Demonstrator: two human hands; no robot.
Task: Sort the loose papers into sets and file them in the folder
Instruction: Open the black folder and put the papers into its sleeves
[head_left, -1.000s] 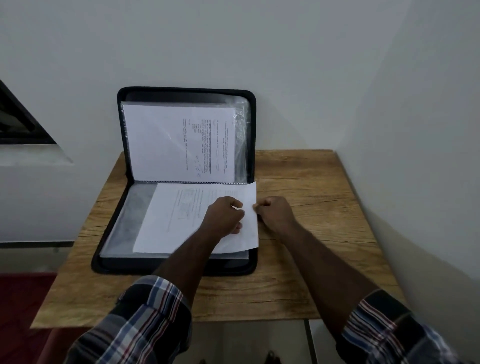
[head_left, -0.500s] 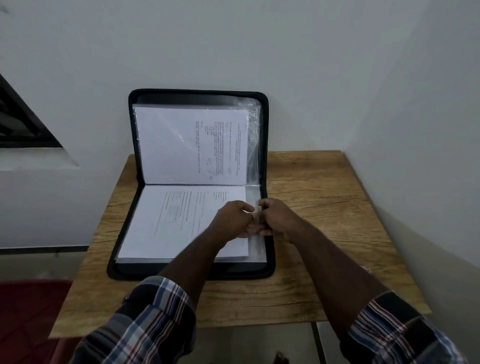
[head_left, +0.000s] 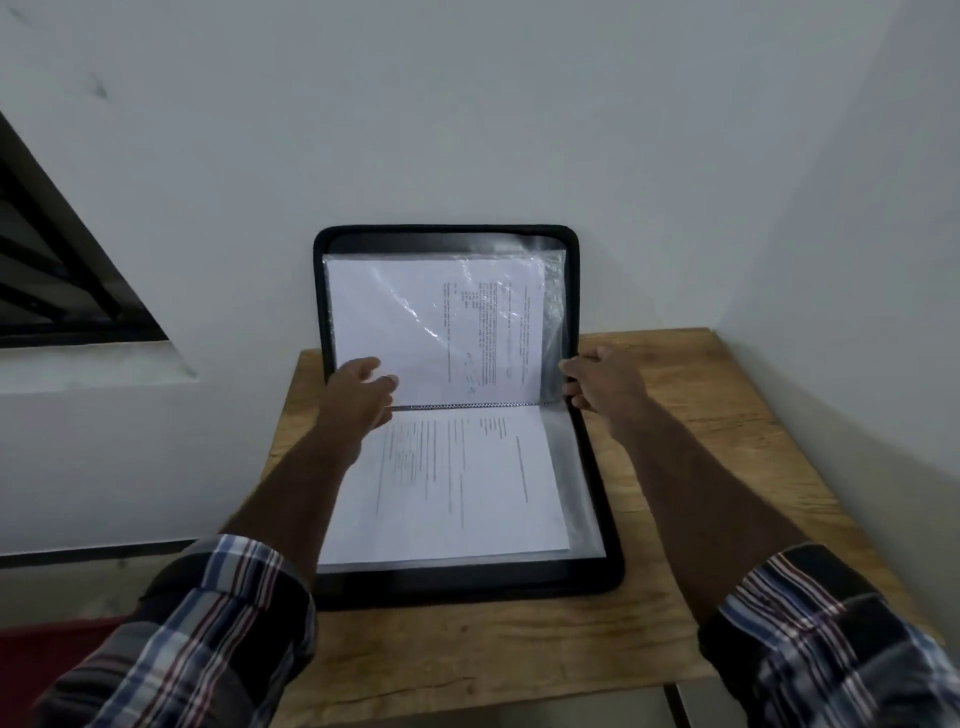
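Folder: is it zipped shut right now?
No, the folder lies open, its back half leaning on the wall, with a sheet showing in the lower sleeve.

A single head-worn wide-angle camera is looking forward and down from close above the worktop (head_left: 649, 649), facing the white wall (head_left: 467, 130) in a corner, both forearms reaching into frame from below.
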